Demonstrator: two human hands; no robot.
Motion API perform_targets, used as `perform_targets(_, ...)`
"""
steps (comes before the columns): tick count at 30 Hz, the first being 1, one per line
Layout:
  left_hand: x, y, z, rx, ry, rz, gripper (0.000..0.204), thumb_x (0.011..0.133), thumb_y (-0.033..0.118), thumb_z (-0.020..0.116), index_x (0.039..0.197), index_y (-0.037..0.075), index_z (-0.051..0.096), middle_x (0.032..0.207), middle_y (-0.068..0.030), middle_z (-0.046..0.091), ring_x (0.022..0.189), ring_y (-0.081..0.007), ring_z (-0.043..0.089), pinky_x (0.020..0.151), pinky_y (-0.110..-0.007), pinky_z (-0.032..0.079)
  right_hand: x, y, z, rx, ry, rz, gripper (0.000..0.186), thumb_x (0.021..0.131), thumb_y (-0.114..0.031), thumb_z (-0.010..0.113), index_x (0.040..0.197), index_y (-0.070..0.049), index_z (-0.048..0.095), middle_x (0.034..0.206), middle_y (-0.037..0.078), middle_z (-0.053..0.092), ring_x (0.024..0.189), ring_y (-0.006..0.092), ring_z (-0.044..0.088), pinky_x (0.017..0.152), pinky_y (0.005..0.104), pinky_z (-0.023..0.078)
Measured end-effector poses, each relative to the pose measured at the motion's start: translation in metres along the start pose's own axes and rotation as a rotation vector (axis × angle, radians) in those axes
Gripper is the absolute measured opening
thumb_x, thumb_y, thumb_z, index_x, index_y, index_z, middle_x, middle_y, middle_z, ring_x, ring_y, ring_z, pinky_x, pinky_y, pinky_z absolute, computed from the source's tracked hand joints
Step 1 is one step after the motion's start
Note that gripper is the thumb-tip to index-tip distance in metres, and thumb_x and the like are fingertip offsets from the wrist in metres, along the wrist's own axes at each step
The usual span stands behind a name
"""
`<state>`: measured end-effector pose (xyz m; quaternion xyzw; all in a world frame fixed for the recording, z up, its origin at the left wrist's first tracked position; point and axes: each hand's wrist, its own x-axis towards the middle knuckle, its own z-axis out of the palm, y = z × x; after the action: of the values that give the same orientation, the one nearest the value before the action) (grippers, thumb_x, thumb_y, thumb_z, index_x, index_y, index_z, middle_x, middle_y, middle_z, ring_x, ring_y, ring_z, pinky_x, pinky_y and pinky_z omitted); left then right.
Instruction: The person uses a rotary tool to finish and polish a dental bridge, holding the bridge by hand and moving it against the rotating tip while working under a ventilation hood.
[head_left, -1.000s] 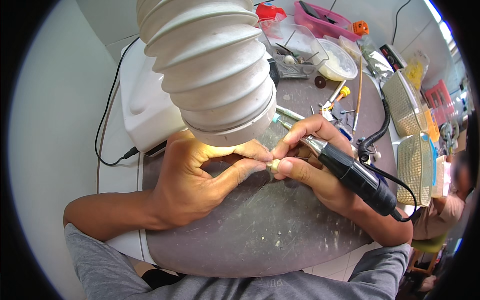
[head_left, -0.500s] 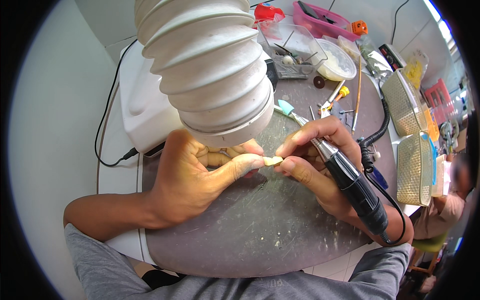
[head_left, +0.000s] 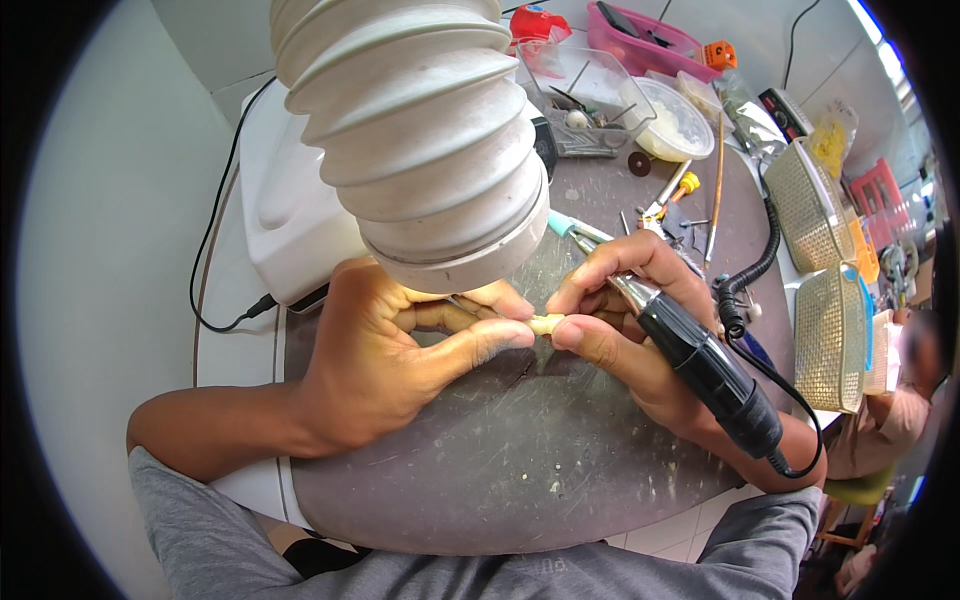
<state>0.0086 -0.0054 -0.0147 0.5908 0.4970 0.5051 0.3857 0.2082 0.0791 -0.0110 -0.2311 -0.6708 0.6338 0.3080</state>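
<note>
Between both hands is a small cream-yellow dental bridge [head_left: 545, 324], lumpy like a short row of teeth. My left hand [head_left: 375, 365] pinches its left end between thumb and forefinger, the other fingers curled behind. The thumb and forefinger of my right hand [head_left: 640, 360] close on its right end. That same hand also carries a black and silver rotary handpiece [head_left: 705, 365], lying slantwise across the palm with its cord trailing off the back. The handpiece's light-blue tip [head_left: 562, 224] points up and away from the bridge.
A white ribbed suction hose [head_left: 430, 150] hangs just above my left hand, in front of a white machine [head_left: 290, 215]. Behind lie a clear tool box [head_left: 590, 140], a round tub [head_left: 675, 125] and a brush [head_left: 716, 190]. Woven baskets [head_left: 825, 340] line the right; another person sits beyond.
The dental bridge has turned in my fingertips and shows a different side. My right hand has shifted slightly left, and the handpiece's tip has swung a little left and down.
</note>
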Motion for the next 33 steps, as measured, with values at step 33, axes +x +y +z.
perform_targets(33,0.0046,0.0076,-0.0021,0.181,-0.064,0.136,0.013,0.077,-0.002,0.073,0.09,0.001,0.071,0.09,-0.0105,0.068,0.084,-0.0147,0.065,0.074,-0.026,0.053,0.0025,0.006,-0.0065,0.147,-0.04,0.022,0.027,0.087,-0.002,0.067,0.109,0.0,0.049,0.092,0.01,0.063,0.081,0.012,0.063,0.069,0.0255,0.053)
